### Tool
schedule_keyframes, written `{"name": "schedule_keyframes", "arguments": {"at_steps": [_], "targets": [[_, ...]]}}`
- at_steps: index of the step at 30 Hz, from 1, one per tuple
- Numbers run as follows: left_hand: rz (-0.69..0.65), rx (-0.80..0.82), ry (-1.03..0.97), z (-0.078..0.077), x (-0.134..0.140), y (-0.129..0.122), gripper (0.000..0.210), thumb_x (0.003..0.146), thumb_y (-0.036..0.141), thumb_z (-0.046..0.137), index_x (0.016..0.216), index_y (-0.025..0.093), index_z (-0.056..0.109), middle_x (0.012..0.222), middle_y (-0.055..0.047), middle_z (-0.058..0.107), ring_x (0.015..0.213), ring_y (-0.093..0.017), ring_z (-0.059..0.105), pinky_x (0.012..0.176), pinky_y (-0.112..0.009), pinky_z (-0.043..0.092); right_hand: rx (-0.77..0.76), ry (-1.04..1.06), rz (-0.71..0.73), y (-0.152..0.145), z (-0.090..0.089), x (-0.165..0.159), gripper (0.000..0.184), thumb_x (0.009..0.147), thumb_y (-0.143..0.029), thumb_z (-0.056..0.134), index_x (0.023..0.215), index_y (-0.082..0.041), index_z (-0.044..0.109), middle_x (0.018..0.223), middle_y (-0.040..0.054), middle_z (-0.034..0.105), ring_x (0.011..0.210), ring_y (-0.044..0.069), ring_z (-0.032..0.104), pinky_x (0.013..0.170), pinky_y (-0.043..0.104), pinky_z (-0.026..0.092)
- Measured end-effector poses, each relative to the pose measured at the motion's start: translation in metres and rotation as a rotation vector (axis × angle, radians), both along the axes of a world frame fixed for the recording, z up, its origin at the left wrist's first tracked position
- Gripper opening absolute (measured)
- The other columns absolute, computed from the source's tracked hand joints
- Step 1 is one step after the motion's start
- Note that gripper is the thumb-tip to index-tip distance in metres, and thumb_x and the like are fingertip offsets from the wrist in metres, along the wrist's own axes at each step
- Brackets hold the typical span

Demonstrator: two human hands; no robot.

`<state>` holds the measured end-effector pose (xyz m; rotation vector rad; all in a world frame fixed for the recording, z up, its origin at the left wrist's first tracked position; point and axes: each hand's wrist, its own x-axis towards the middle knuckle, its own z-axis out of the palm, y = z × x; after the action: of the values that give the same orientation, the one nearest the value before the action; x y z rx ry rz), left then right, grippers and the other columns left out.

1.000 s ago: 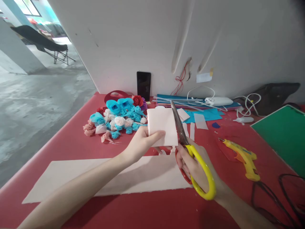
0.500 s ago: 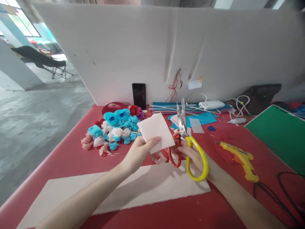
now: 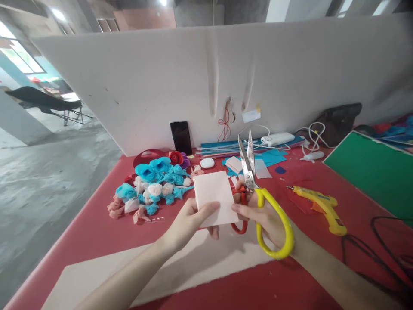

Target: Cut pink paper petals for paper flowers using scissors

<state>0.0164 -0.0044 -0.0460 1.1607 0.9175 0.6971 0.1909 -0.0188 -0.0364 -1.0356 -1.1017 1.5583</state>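
Observation:
My left hand (image 3: 190, 219) pinches a folded pale pink paper square (image 3: 214, 191), thumb on top and fingers beneath. Scissors (image 3: 248, 176) with one yellow and one red handle hang on my right hand (image 3: 263, 213), blades slightly apart and pointing away from me. The right thumb meets the lower right corner of the square. Under both hands a long pale paper strip (image 3: 97, 271) lies on the red table (image 3: 193, 301); my left forearm covers part of it.
Blue, white and pink paper flowers (image 3: 155, 189) are heaped at the left. A phone (image 3: 181, 137) leans on the white board (image 3: 145, 86) behind. To the right lie a yellow glue gun (image 3: 319, 206), its black cable (image 3: 364, 254) and a green board (image 3: 371, 172). Blue paper pieces (image 3: 274, 158) lie beyond the scissors.
The paper square has turned upright and moved slightly lower. My right thumb has come to its corner, with the scissors still in that hand. The view has tilted up and shifted right.

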Motion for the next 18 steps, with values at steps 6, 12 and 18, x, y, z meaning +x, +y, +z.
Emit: {"name": "schedule_keyframes", "arguments": {"at_steps": [6,12,18], "targets": [[-0.082,0.128,-0.153,-0.004,0.002,-0.01,0.054,0.078,0.061,0.042,0.078,0.013,0.065,0.064,-0.007,0.061,0.063,-0.019,0.056,0.067,-0.032,0.047,0.077,-0.021,-0.087,-0.004,-0.001,0.0,0.015,0.071,-0.029,0.064,0.077,-0.022,0.052,0.062,-0.0042,0.043,0.054,0.011,0.043,0.056,0.026,0.042],[0.03,0.118,0.024,0.002,0.013,-0.024,0.036,0.073,0.05,0.059,0.064,0.016,0.06,0.069,-0.003,0.057,0.073,-0.017,0.054,0.071,-0.027,0.046,0.088,-0.01,-0.09,-0.013,0.005,-0.004,0.015,0.073,-0.032,0.061,0.069,-0.023,0.049,0.063,-0.0024,0.045,0.055,0.013,0.048,0.054,0.028,0.047],[0.121,0.122,0.019,-0.01,0.01,-0.025,0.033,0.082,0.044,0.049,0.07,0.015,0.058,0.062,-0.001,0.055,0.062,-0.014,0.052,0.066,-0.026,0.044,0.107,-0.053,-0.086,-0.017,0.008,-0.006,0.014,0.074,-0.031,0.062,0.075,-0.023,0.051,0.067,-0.0029,0.048,0.052,0.01,0.046,0.053,0.025,0.045]]}}
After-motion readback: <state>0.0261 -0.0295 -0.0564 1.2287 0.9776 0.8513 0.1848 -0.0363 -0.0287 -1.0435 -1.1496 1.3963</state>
